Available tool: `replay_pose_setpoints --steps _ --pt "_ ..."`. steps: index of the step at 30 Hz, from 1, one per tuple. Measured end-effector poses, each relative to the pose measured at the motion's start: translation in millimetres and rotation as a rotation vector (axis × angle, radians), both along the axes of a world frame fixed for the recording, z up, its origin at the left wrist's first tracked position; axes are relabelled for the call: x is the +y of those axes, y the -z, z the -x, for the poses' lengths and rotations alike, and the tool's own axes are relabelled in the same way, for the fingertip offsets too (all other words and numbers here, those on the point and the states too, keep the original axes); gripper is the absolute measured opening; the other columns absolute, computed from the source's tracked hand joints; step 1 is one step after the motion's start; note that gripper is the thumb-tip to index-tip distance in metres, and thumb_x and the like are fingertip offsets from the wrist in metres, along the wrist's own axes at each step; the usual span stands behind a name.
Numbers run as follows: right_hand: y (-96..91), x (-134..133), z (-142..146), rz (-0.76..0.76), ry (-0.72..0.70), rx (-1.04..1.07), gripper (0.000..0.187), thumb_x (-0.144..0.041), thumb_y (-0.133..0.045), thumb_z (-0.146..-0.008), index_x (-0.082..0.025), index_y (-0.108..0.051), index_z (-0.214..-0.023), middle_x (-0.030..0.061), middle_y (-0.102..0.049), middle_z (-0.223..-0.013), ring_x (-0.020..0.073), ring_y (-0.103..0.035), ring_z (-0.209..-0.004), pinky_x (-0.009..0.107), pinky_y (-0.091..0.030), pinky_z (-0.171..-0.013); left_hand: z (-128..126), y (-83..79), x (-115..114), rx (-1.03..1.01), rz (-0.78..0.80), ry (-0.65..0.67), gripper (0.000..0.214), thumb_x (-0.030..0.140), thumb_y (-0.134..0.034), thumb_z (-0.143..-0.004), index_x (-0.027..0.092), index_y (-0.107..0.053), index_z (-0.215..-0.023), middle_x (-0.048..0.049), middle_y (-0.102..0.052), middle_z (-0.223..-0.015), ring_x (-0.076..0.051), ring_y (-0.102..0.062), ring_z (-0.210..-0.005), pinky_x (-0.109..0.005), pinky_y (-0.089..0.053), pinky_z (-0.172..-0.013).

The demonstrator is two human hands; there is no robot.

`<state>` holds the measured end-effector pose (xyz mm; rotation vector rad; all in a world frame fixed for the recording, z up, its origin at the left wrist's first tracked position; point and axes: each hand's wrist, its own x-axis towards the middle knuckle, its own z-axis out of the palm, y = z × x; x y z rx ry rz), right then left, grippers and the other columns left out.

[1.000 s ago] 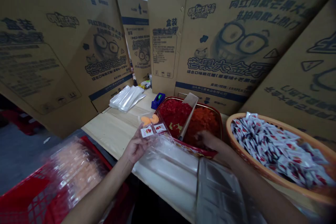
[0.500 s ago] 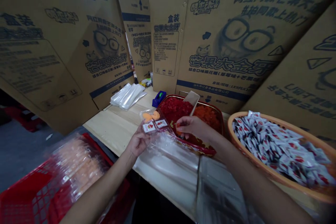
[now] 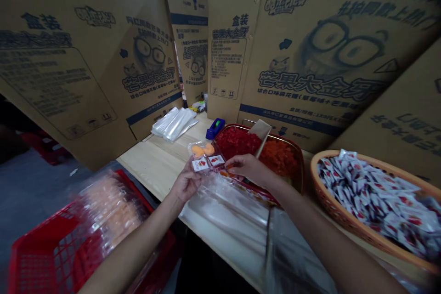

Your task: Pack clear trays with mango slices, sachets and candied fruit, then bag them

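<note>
My left hand [image 3: 188, 183] is closed on the near left edge of a small clear plastic tray [image 3: 189, 148]. Two curved orange candies [image 3: 203, 149] lie in its far part, with two white printed sachets [image 3: 208, 162] in front of them. At the tray's right edge is my right hand [image 3: 246, 167], thumb and fingers pinched together on a small orange piece [image 3: 225, 173], partly hidden by the fingers. Just beyond that hand stands a red divided box with red pieces [image 3: 237, 142] on the left and orange pieces [image 3: 280, 158] on the right.
An orange basket [image 3: 319, 183] of white sachets is on the right. Clear bags [image 3: 175, 123] and a blue tape dispenser [image 3: 215, 128] lie further back. Clear plastic [image 3: 234, 202] covers the near table. A red crate [image 3: 37, 248] with packed trays is lower left. Tall cartons [image 3: 292, 55] stand behind.
My right hand has moved left from over the red box to the tray's right edge. My left hand still holds the tray. The whole view has shifted slightly.
</note>
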<state>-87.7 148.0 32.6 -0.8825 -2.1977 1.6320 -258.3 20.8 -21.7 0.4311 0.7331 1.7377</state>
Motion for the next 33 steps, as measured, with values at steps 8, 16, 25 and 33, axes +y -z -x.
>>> replay_pose_setpoints --steps 8,16,25,33 --pt "-1.3 -4.0 3.1 0.069 0.075 0.164 0.011 -0.019 -0.058 -0.064 -0.019 -0.051 -0.073 -0.0073 -0.054 -0.054 0.0061 -0.046 -0.041 0.017 -0.034 -0.039 -1.2 -1.1 0.3 -0.004 0.002 0.007 0.076 -0.010 -0.045 -0.052 0.028 -0.046 -0.117 -0.0003 -0.060 -0.110 -0.023 -0.056 -0.104 -0.051 -0.039 -0.094" --pt "0.1 -8.2 5.9 0.078 0.090 0.217 0.017 -0.024 -0.061 -0.063 -0.020 -0.047 -0.072 -0.0080 -0.052 -0.053 0.0067 -0.046 -0.040 0.019 -0.035 -0.039 -3.3 -3.1 -1.5 -0.003 0.005 0.029 0.071 -0.009 -0.048 -0.052 0.028 -0.046 -0.113 -0.0008 -0.059 -0.110 -0.025 -0.057 -0.103 -0.052 -0.037 -0.095" --pt "-18.0 -24.6 10.4 0.144 0.064 0.243 0.020 -0.025 -0.064 -0.062 -0.018 -0.051 -0.076 -0.0073 -0.052 -0.054 0.0059 -0.045 -0.043 0.018 -0.036 -0.041 -6.0 -8.6 -3.9 -0.041 0.018 0.009 0.074 -0.010 -0.047 -0.052 0.027 -0.043 -0.116 -0.0013 -0.059 -0.107 -0.023 -0.059 -0.097 -0.045 -0.045 -0.086" --pt "-3.3 -54.1 47.4 0.073 -0.130 0.065 0.011 -0.008 -0.053 -0.066 -0.016 -0.060 -0.068 -0.0057 -0.050 -0.049 0.0074 -0.046 -0.043 0.018 -0.036 -0.039 -3.6 -6.3 -5.1 -0.041 0.031 0.001 0.071 -0.004 -0.047 -0.057 0.028 -0.042 -0.121 -0.0019 -0.061 -0.095 -0.016 -0.061 -0.074 -0.030 -0.049 -0.065"
